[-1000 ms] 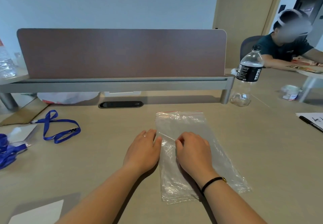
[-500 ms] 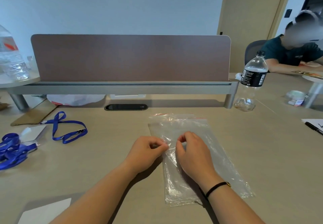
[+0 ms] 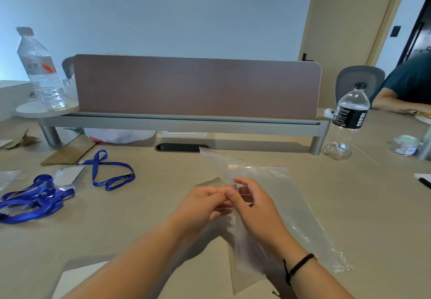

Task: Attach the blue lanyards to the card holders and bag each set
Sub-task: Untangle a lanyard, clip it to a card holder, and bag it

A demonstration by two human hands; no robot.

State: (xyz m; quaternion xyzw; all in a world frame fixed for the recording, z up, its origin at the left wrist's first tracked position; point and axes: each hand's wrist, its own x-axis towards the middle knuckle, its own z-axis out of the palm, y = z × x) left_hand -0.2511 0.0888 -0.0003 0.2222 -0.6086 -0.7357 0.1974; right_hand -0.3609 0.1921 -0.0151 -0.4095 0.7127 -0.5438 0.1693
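Blue lanyards [image 3: 35,201] piled at 9 o'clock, a loose lanyard [image 3: 109,172] and card holder [image 3: 68,175] beside them. My left hand [image 3: 200,205] and right hand [image 3: 254,207] meet at center, both pinching the clear zip bag [image 3: 279,196], lifted off the desk [image 3: 140,217]. Best to rub the layers apart near the red seal and peel slowly. Fingertips overlap, so exact grip is unclear; can't tell if the mouth is open.

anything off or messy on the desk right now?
Nothing spilled or broken. Mildly untidy: a tangled heap of blue lanyards at the far left edge, one loose lanyard apart from it, torn cardboard scraps behind. Both hands pinch the clear zip bag, partly lifted.
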